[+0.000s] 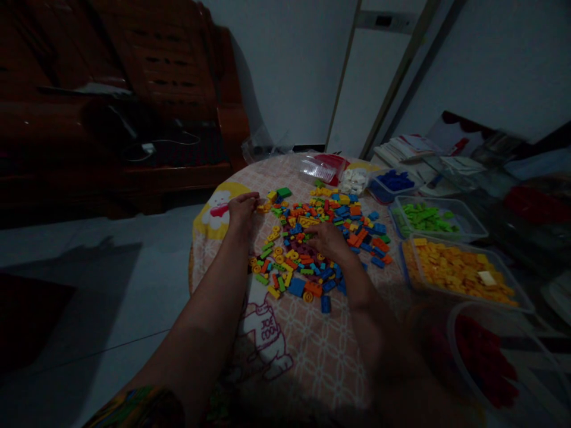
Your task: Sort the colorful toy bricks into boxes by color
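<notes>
A loose pile of small toy bricks point(307, 258) in blue, orange, yellow, green and purple lies spread on a round table with a patterned cloth point(330, 351). My left hand point(243, 208) is at the pile's far left edge, its fingertips beside some small orange-yellow bricks point(264, 207); whether it holds one is too small and dark to tell. Over the middle of the pile is my right hand point(328, 241), its fingers bent down at the bricks near a yellow piece point(307, 221). What its fingertips touch is hidden. A green brick point(284, 192) lies beyond my left hand.
Along the right stand clear tubs of blue point(395, 180), green point(426, 219), yellow point(464, 270) and red bricks point(486, 356). White pieces point(354, 180) and clear plastic packaging point(317, 169) lie at the table's far edge. A wooden bench point(178, 184) stands at the back left.
</notes>
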Demonstrator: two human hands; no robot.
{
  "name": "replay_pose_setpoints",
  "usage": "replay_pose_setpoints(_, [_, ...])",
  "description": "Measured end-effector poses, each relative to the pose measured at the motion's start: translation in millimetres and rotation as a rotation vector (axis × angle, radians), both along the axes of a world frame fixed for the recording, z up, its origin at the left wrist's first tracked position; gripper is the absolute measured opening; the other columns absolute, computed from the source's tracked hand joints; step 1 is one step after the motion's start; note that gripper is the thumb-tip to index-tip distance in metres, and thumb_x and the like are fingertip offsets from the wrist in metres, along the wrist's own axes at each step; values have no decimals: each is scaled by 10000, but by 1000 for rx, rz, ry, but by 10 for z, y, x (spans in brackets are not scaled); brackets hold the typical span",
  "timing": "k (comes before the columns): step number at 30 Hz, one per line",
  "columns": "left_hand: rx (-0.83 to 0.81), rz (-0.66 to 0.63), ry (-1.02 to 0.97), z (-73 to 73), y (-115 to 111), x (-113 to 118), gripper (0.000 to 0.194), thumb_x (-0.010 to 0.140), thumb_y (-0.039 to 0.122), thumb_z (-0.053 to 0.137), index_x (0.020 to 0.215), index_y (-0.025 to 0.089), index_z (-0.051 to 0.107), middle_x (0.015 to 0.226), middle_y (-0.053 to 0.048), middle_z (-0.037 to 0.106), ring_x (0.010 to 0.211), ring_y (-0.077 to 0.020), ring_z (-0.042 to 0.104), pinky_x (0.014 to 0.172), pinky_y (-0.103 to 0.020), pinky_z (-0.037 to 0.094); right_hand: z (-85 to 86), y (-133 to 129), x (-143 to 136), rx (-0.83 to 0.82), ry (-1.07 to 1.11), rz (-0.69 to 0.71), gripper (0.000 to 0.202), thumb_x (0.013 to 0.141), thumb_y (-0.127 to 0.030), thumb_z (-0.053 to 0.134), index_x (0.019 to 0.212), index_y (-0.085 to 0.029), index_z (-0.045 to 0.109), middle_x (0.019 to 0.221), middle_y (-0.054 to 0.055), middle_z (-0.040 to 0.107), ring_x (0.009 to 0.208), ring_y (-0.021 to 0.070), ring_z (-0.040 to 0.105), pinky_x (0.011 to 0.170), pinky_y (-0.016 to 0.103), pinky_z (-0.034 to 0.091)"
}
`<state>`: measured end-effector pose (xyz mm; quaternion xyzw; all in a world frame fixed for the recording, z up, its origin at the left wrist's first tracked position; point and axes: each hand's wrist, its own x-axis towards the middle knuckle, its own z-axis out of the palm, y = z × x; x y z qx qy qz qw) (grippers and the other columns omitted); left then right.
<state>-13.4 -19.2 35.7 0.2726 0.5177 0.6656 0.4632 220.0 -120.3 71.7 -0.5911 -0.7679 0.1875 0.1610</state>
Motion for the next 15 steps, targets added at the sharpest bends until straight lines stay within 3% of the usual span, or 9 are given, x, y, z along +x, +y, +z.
replay_pose_setpoints(2, [3, -2, -4, -5, 2, -4, 174, 606, 25, 649, 731, 138, 691, 703, -49, 672, 629, -130, 631, 643, -240, 523, -23, -1, 6, 12, -44, 6, 271, 795, -148, 706, 1027, -236, 813, 1024, 83, 799, 1021, 261, 721, 897, 343, 517])
replay_pose_setpoints(5, [8, -7, -14, -8, 4, -7, 180, 606, 11, 626, 718, 135, 693, 700, -54, 674, 615, -118, 619, 617, -215, 511, -54, 19, 54, -29, 62, -2, 204, 840, -180, 662, 984, -189, 807, 838, 62, 780, 871, 225, 727, 805, 303, 517])
replay_pose_setpoints(10, [9, -1, -15, -6, 5, -1, 185, 598, 19, 612, 710, 143, 691, 693, -46, 676, 620, -115, 625, 595, -198, 513, -42, 42, 101, -228, 471, -65, 188, 896, -230, 583, 813, -157, 734, 579, -22, 651, 521, 135, 628, 527, 218, 473])
replay_pose_setpoints(15, [-3, 12, -3, -23, 34, -7, 174, 585, 36, 608, 692, 147, 690, 679, -38, 668, 615, -109, 624, 590, -184, 508, 63, 27, 94, -342, 861, -243, 93, 819, -196, 685, 739, -157, 659, 561, -16, 661, 440, 116, 613, 398, 184, 466])
